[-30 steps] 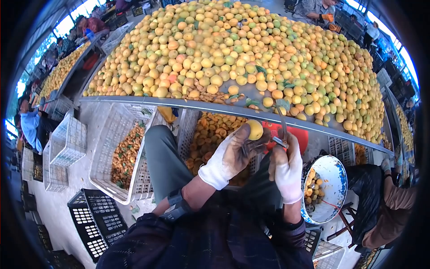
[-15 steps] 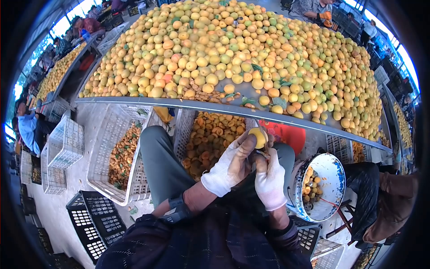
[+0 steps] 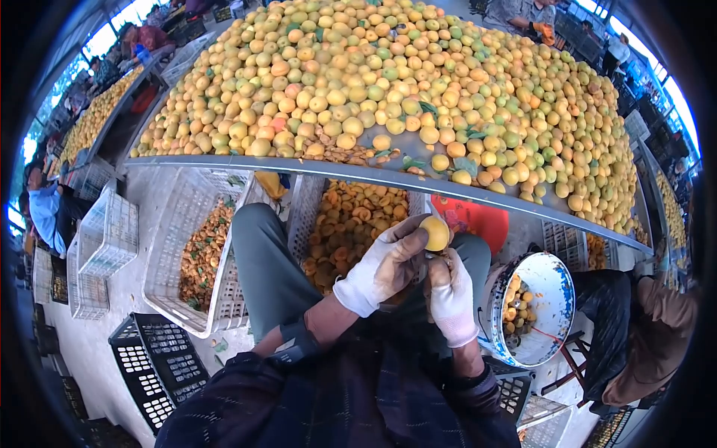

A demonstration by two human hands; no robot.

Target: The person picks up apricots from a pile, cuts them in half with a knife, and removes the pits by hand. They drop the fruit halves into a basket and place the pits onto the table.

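A yellow apricot (image 3: 435, 234) is pinched between the thumb and fingers of my left hand (image 3: 386, 265), which wears a stained white glove. Just below and to the right of that fruit, my gloved right hand (image 3: 450, 296) is closed, its fingers curled around something too small and hidden to name. Both hands are over my lap, close together. Beneath and beyond them, a crate (image 3: 299, 216) holds many split apricots (image 3: 351, 220). Ahead, a metal-edged table (image 3: 299, 165) bears a large heap of whole apricots (image 3: 358, 75) with some leaves.
On the left stands a white crate (image 3: 160, 257) of orange scraps, with a black crate (image 3: 160, 366) nearer me. To my right are a paint-marked bucket (image 3: 553, 306) holding fruit and a seated person's leg (image 3: 605, 313). A red basin (image 3: 485, 224) sits under the table edge.
The apricot in my left hand has turned and now shows a rounder, paler face. My right hand has shifted slightly down, away from the fruit's side.
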